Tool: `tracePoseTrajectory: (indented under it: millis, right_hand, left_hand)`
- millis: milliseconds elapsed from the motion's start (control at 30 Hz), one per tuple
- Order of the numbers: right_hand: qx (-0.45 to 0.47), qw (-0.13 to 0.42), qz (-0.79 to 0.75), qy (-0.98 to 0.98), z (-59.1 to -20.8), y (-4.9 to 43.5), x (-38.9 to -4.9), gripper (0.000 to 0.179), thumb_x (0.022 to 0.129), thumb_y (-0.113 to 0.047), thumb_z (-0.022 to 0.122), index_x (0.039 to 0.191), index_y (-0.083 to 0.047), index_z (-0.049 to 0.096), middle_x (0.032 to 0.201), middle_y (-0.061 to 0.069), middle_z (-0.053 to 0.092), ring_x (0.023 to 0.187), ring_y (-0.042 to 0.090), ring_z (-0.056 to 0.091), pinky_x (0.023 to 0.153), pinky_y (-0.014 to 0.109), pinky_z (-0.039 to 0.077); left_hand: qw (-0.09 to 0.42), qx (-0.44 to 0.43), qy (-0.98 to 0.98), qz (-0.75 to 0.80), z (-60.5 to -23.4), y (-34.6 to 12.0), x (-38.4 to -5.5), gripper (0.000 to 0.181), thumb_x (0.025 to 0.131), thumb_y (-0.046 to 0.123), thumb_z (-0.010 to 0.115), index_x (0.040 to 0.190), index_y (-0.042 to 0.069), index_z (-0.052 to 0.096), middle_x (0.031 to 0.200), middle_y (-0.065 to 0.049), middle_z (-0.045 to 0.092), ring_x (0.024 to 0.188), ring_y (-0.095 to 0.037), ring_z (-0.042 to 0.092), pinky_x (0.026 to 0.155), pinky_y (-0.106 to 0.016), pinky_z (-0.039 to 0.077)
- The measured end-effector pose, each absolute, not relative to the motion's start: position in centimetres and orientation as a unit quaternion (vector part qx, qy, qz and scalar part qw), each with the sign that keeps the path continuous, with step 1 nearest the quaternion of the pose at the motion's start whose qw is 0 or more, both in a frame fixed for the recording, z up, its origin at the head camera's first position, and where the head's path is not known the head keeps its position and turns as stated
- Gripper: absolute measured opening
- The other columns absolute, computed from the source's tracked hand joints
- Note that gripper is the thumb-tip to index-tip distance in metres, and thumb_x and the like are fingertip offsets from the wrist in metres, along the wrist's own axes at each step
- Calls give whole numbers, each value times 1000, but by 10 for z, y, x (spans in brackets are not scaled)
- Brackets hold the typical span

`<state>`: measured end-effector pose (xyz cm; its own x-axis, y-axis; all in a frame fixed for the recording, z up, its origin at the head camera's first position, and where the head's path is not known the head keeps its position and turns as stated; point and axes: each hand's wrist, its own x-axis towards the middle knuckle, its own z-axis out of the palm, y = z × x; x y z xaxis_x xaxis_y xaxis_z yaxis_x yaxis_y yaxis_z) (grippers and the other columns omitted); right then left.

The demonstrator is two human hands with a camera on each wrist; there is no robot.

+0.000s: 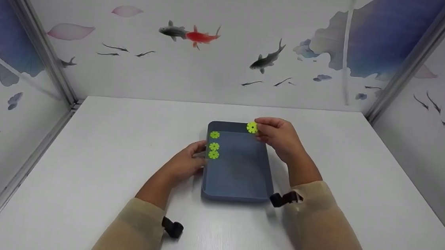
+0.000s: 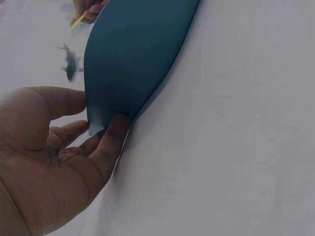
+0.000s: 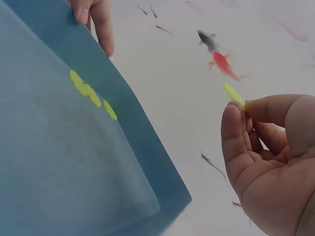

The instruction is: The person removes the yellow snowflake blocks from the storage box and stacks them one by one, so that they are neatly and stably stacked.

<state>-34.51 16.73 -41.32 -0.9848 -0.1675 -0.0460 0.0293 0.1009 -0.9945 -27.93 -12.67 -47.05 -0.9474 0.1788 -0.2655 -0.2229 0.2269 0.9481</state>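
A blue-grey rectangular tray (image 1: 238, 178) lies on the table. My left hand (image 1: 183, 165) grips its left wall, with thumb and fingers about the side in the left wrist view (image 2: 64, 147). Over the tray's far right corner, my right hand (image 1: 281, 137) pinches a yellow-green notched plastic disc (image 1: 252, 127) between thumb and fingertips. The right wrist view shows that same disc (image 3: 233, 95) edge-on. Three matching discs (image 1: 214, 146) lie flat in a column along the inside of the tray's left wall, the two nearer ones touching.
The white table (image 1: 104, 163) spreads around the tray. White panels printed with fish and petals (image 1: 226, 73) stand at the back and both sides, joined by metal posts (image 1: 418, 61). A black wrist camera (image 1: 172, 228) sits on the left sleeve, another (image 1: 284, 199) on the right.
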Motion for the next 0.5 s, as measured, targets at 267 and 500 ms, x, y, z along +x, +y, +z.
tracePoseTrajectory:
  millis: [267,500]
  right_hand:
    - [-17,56,-675,736,-420,194,-349,31,106,-20,68,133,-6,71,119,7,72,98,19,75,93,26,65]
    - [15,52,-674,737,-428,217,-356,34,104,-24,71,134,-8,71,119,4,73,95,14,75,93,24,64]
  left_hand:
    - [163,-16,768,620,-470,-127,-279,71,104,17,64,168,21,35,173,-1,38,154,-26,49,123,-48,48]
    - [165,-19,768,618,-471,-128,-280,71,104,18,65,168,22,36,174,-1,38,157,-26,45,124,-49,47]
